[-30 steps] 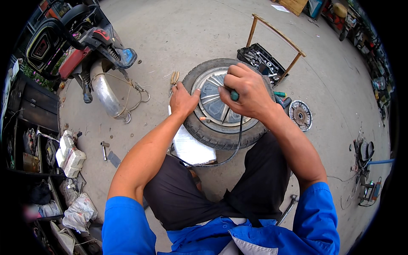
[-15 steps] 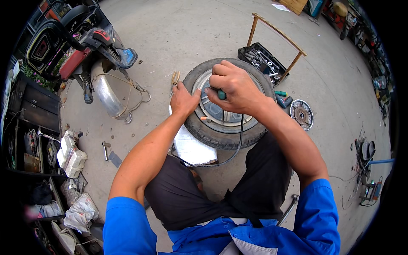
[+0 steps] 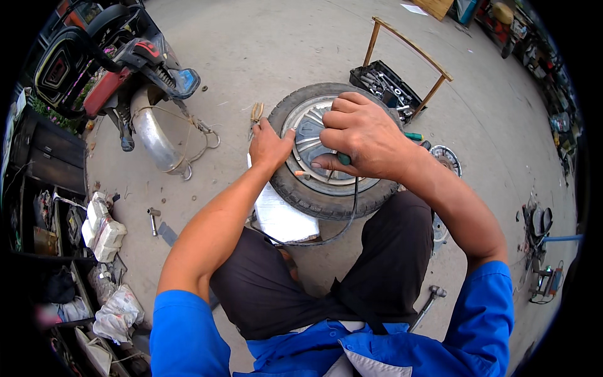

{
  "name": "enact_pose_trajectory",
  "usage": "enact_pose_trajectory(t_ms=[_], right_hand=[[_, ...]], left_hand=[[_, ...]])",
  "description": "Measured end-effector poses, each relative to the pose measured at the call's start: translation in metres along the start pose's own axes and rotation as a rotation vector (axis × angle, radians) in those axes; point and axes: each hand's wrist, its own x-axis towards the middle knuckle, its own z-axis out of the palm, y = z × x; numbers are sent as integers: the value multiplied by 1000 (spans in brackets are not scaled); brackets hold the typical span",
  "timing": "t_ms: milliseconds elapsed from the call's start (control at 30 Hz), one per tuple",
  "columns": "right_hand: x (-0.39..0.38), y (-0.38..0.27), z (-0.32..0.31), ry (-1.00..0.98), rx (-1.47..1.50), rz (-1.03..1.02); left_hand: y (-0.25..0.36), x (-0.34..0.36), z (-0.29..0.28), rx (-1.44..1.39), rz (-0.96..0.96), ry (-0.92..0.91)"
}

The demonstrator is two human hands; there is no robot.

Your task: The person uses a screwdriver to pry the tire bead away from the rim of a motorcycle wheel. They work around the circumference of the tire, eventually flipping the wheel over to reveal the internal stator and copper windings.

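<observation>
A wheel [image 3: 309, 199] with a black tyre and a silver hub lies flat in front of my knees. Across the tyre's left side rests my left hand [image 3: 271, 146], open, with the thumb out on the rim edge and the fingers toward the outer edge. My right hand [image 3: 364, 135] is closed around the dark green handle of a screwdriver [image 3: 343, 158], above the hub. The screwdriver's shaft points down to the rim's near side; its tip is hard to make out. A black cable [image 3: 355, 204] hangs from the hub and loops over the tyre.
Beyond the wheel stands a black toolbox [image 3: 361, 76] with a wooden handle. Pliers [image 3: 257, 113] lie left of the tyre. White sheet material [image 3: 279, 217] is under the wheel. A scooter [image 3: 147, 122] stands at far left; a ratchet wrench [image 3: 430, 305] lies by my right leg.
My right hand has shifted right and slightly nearer with the screwdriver, and its handle is tilted more. More of the hub shows. My left hand stays on the tyre.
</observation>
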Motion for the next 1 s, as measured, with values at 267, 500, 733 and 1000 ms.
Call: enact_pose_trajectory(t_ms=[267,500,733,1000], right_hand=[[8,-38,-2,-216,-215,560],[-6,-10,-26,-193,89,320],[-6,-18,-27,-167,76,270],[-9,-40,-15,-39,-13,523]], left_hand=[[-6,1,5,-19,17,17],[-1,0,1,-8,14,33],[-2,1,0,1,23,22],[-3,2,2,-3,22,26]])
